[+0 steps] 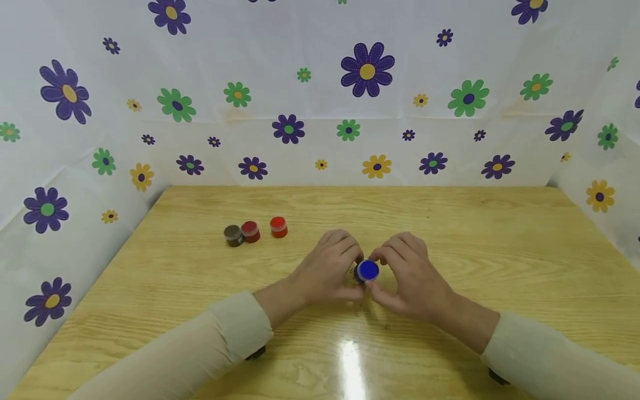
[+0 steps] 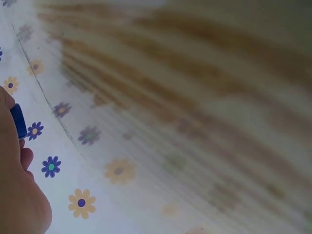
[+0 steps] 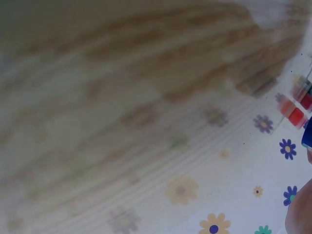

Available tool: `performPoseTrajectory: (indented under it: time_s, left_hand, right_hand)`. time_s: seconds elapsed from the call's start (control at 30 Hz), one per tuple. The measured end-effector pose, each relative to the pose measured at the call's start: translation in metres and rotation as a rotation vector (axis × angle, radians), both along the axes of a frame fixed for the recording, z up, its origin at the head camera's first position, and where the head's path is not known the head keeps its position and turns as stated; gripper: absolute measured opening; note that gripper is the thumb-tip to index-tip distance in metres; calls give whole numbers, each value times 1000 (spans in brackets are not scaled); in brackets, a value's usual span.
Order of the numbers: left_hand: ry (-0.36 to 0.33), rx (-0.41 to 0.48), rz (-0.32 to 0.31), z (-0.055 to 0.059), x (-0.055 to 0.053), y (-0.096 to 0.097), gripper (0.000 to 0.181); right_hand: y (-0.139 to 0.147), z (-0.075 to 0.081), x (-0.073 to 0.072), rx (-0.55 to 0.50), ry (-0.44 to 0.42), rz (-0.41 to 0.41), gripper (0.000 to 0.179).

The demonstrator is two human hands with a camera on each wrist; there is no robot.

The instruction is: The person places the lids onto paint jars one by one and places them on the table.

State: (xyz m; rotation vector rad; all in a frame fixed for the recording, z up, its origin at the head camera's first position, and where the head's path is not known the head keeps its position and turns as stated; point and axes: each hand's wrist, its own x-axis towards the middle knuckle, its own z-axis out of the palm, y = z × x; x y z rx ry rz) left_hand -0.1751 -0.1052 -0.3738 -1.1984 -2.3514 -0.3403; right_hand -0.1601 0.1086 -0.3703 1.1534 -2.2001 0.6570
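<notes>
Between my two hands, in the head view, a small round paint pot [image 1: 368, 270] stands with its bright blue top facing up. My left hand [image 1: 330, 269] holds it from the left, fingers curled behind and thumb in front. From the other side, the right hand [image 1: 414, 273] pinches it between curled fingers and thumb. The left wrist view catches a dark blue side of the pot [image 2: 18, 121] beside the left hand [image 2: 22, 195]. At the right wrist view's right edge, the blue pot [image 3: 307, 135] is partly cut off above part of the right hand [image 3: 301, 212].
On the wooden table [image 1: 450, 222], toward the back left, are a dark brown-grey pot [image 1: 233, 235], a dark red pot [image 1: 250, 231] and a bright red pot [image 1: 279, 226]. The first two stand side by side. A white flowered cloth [image 1: 320, 100] rises behind and at both sides.
</notes>
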Motion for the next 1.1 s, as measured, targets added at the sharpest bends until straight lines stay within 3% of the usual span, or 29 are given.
performPoseTrajectory:
  time_s: [0.57,0.87,1.1]
  left_hand:
    - [-14,-17,6,0,2,1,35]
    - [36,-28,-20,1,3,3,36]
    - [0,-35,-33,1,3,3,37]
  right_hand:
    - [-1,-3,-1,35,14,-3,27]
    - [-1,-4,-1,43,23,-7,28]
    - [-1,-4,-1,49,-6,-8,31]
